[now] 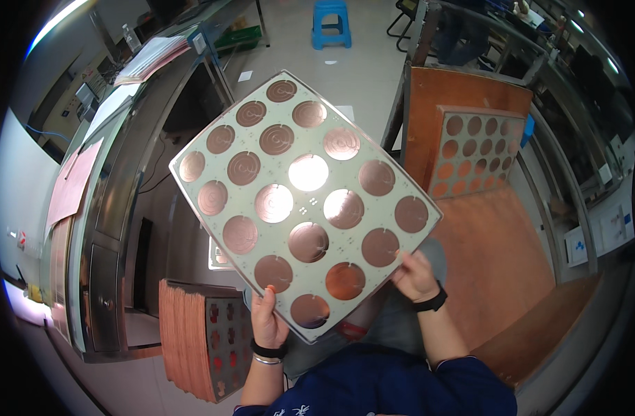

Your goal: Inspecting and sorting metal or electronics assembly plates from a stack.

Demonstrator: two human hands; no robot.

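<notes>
A large circuit board panel point(307, 206), pale grey-green with rows of round copper discs, is raised in front of me. It is tilted, one corner pointing away and one toward my body, and some discs shine with reflected light. My left hand point(269, 319) grips its lower left edge, the thumb on the face. At the lower right edge my right hand point(416, 277) holds it too, fingers partly behind the panel. A similar panel point(480, 145) leans against a brown backboard point(428, 104) on the right.
To my lower left stands a thick stack of panels point(186, 340) with copper-coloured edges. A metal-framed desk point(109, 208) with papers runs along the left. On the right, a brown board base point(501, 249) sits within a metal frame. A blue stool point(331, 26) stands far ahead.
</notes>
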